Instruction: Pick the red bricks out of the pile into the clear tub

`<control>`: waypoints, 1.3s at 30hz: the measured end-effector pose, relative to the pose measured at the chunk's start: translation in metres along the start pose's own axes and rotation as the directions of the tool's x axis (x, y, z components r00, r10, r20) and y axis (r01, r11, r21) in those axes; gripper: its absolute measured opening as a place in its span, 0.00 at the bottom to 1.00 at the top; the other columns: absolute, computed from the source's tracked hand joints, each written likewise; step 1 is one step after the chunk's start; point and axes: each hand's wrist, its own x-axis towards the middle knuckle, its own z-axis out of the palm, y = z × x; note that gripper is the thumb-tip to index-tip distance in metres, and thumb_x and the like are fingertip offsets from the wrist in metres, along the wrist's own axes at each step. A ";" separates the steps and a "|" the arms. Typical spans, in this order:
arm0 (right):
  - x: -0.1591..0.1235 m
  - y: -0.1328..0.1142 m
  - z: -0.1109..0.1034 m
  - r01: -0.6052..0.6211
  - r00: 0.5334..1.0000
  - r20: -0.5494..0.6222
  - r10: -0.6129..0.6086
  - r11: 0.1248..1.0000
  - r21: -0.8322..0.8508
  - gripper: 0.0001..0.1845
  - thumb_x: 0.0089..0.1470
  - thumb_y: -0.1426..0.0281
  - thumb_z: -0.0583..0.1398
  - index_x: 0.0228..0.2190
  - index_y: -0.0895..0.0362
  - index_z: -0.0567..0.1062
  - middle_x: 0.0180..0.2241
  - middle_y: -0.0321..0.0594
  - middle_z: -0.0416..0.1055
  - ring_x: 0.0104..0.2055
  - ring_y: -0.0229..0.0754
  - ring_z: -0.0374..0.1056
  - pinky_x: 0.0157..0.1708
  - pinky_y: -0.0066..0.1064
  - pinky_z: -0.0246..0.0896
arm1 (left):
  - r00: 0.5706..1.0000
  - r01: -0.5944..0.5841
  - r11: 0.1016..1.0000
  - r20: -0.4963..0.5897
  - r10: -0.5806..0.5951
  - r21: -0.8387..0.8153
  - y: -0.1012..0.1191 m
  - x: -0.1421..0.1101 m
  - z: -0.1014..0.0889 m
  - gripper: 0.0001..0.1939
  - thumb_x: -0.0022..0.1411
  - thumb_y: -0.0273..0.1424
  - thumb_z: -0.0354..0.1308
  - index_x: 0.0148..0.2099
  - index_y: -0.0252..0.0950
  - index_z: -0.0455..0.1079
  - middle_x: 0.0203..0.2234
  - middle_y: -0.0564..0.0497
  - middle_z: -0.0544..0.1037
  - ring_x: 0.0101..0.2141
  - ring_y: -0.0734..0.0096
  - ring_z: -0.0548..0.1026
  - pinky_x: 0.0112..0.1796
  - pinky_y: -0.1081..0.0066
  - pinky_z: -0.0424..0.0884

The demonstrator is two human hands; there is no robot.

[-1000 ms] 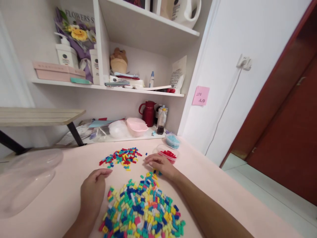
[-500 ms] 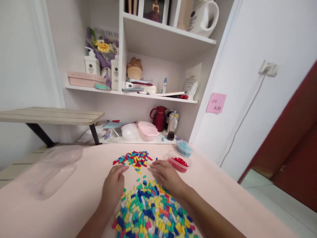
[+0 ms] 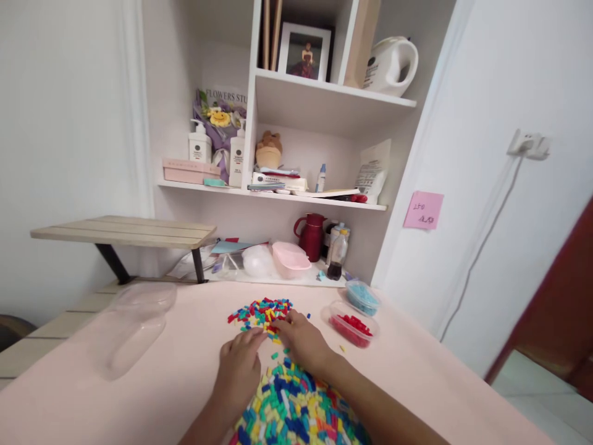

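Observation:
My left hand (image 3: 239, 366) is at the near edge of a small pile of mixed toy bricks (image 3: 252, 312), its fingers stretched forward and nothing visible in them. My right hand (image 3: 303, 343) reaches over the right side of that pile; its fingers are spread and the fingertips touch red and yellow bricks. Its thumb is hidden. Between my forearms lies a much larger heap of small coloured bricks (image 3: 287, 402) in blue, green, yellow, white and red, partly covered by my right forearm.
To the right stand a clear tub of red bricks (image 3: 354, 330) and a tub of light blue pieces (image 3: 362, 298). A clear plastic container (image 3: 139, 346) lies at the left. Behind the pink tabletop (image 3: 194, 334) are a pink bowl (image 3: 291, 259), a red jug (image 3: 311, 238) and a bottle (image 3: 338, 254).
Both hands have come closer together at the small pile, and my right fingertips now reach onto its bricks. A loose yellow brick now shows near the red tub. The view has shifted.

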 end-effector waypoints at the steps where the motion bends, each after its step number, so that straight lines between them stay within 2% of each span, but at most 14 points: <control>1: -0.003 0.002 0.002 0.018 0.999 -0.028 -0.017 0.999 0.051 0.18 0.57 0.73 0.58 0.48 0.48 0.75 0.42 0.42 0.68 0.45 0.46 0.65 0.42 0.32 0.62 | 1.000 -0.021 1.000 0.008 0.021 -0.001 0.001 -0.001 -0.001 0.31 0.56 0.17 0.44 0.57 0.45 0.70 0.59 0.51 0.71 0.59 0.66 0.65 0.57 0.57 0.58; 4: -0.014 0.012 0.003 0.060 0.990 -0.138 -0.022 0.957 0.283 0.17 0.60 0.74 0.53 0.46 0.49 0.76 0.42 0.42 0.68 0.44 0.43 0.66 0.45 0.31 0.62 | 0.997 -0.074 0.997 0.018 0.074 -0.006 0.001 -0.001 -0.002 0.32 0.56 0.16 0.44 0.56 0.47 0.71 0.57 0.52 0.72 0.58 0.66 0.66 0.56 0.57 0.58; 6: -0.021 0.019 0.002 0.014 0.974 -0.211 0.078 0.916 0.402 0.19 0.60 0.76 0.52 0.49 0.51 0.74 0.42 0.42 0.68 0.44 0.41 0.67 0.45 0.31 0.63 | 0.995 -0.093 0.996 0.020 0.093 -0.013 0.002 -0.001 -0.003 0.32 0.55 0.16 0.44 0.55 0.49 0.72 0.56 0.53 0.74 0.57 0.66 0.67 0.56 0.57 0.59; 8: -0.025 0.026 0.001 -0.067 0.953 -0.238 0.187 0.897 0.437 0.19 0.59 0.77 0.53 0.48 0.53 0.74 0.40 0.42 0.69 0.41 0.41 0.68 0.44 0.32 0.64 | 0.993 -0.112 0.993 0.030 0.112 -0.028 0.003 -0.001 -0.004 0.31 0.55 0.16 0.44 0.53 0.50 0.73 0.54 0.54 0.75 0.56 0.66 0.68 0.55 0.57 0.60; 10: -0.026 0.030 0.000 -0.109 0.949 -0.228 0.220 0.903 0.415 0.17 0.56 0.79 0.54 0.42 0.54 0.77 0.37 0.41 0.71 0.40 0.42 0.68 0.43 0.33 0.63 | 0.991 -0.122 0.992 0.041 0.124 -0.042 0.005 0.000 -0.006 0.31 0.55 0.17 0.44 0.52 0.49 0.74 0.53 0.55 0.76 0.56 0.66 0.69 0.55 0.57 0.60; 12: -0.026 0.031 0.000 -0.088 0.963 -0.206 0.172 0.927 0.365 0.15 0.55 0.79 0.55 0.39 0.53 0.79 0.36 0.40 0.72 0.41 0.43 0.68 0.44 0.33 0.62 | 0.991 -0.125 0.990 0.039 0.127 -0.060 0.007 0.001 -0.007 0.30 0.54 0.17 0.44 0.51 0.48 0.75 0.52 0.54 0.77 0.55 0.65 0.70 0.55 0.56 0.61; 16: -0.025 0.027 0.001 -0.044 0.979 -0.184 0.089 0.970 0.238 0.16 0.58 0.76 0.56 0.42 0.50 0.79 0.39 0.41 0.72 0.45 0.44 0.66 0.46 0.34 0.60 | 0.992 -0.123 0.980 -0.001 0.124 -0.154 0.005 0.004 -0.007 0.27 0.53 0.17 0.42 0.42 0.43 0.78 0.45 0.52 0.81 0.50 0.66 0.74 0.53 0.59 0.65; 21: -0.020 0.022 -0.002 -0.145 0.976 -0.132 0.173 0.969 0.202 0.10 0.56 0.70 0.61 0.39 0.49 0.80 0.39 0.40 0.72 0.45 0.44 0.67 0.44 0.31 0.59 | 0.994 -0.099 0.955 -0.069 0.083 -0.281 -0.002 0.007 -0.004 0.21 0.52 0.21 0.42 0.31 0.40 0.77 0.38 0.50 0.82 0.44 0.66 0.77 0.50 0.63 0.70; 25: -0.013 0.015 -0.004 -0.239 0.959 -0.117 0.258 0.958 0.156 0.07 0.54 0.68 0.62 0.35 0.48 0.80 0.37 0.37 0.73 0.41 0.42 0.68 0.38 0.29 0.58 | 0.993 -0.094 0.944 -0.091 0.069 -0.317 -0.003 0.009 -0.003 0.20 0.51 0.22 0.43 0.30 0.40 0.77 0.35 0.51 0.82 0.42 0.65 0.78 0.48 0.62 0.71; 31: -0.011 0.010 -0.003 -0.238 0.958 -0.124 0.259 0.958 0.160 0.07 0.54 0.71 0.61 0.32 0.51 0.80 0.37 0.37 0.76 0.40 0.40 0.69 0.39 0.27 0.57 | 0.992 -0.093 0.936 -0.110 0.058 -0.339 -0.003 0.010 -0.005 0.19 0.51 0.26 0.43 0.30 0.41 0.77 0.34 0.50 0.83 0.40 0.64 0.79 0.46 0.63 0.73; 34: -0.012 0.015 -0.014 -0.213 0.961 -0.143 0.236 0.964 0.160 0.08 0.56 0.72 0.59 0.33 0.52 0.79 0.38 0.37 0.76 0.40 0.40 0.70 0.40 0.28 0.58 | 0.992 -0.087 0.934 -0.121 0.047 -0.346 -0.007 0.011 -0.004 0.19 0.51 0.27 0.44 0.30 0.41 0.78 0.33 0.50 0.83 0.39 0.64 0.79 0.45 0.64 0.74; 36: -0.013 0.024 -0.030 -0.192 0.957 -0.195 0.213 0.974 0.124 0.08 0.57 0.71 0.58 0.34 0.52 0.79 0.37 0.38 0.76 0.39 0.41 0.69 0.40 0.29 0.58 | 0.991 -0.088 0.930 -0.126 0.046 -0.358 -0.009 0.011 -0.002 0.18 0.51 0.28 0.45 0.30 0.41 0.78 0.33 0.51 0.83 0.38 0.64 0.79 0.45 0.65 0.74; 39: -0.017 0.044 -0.062 -0.246 0.910 -0.327 0.255 0.967 0.069 0.08 0.59 0.70 0.57 0.34 0.53 0.78 0.35 0.40 0.75 0.39 0.43 0.68 0.40 0.32 0.57 | 0.992 -0.073 0.924 -0.125 0.028 -0.374 -0.010 0.012 -0.001 0.18 0.51 0.29 0.45 0.30 0.42 0.78 0.33 0.52 0.83 0.38 0.64 0.79 0.45 0.65 0.74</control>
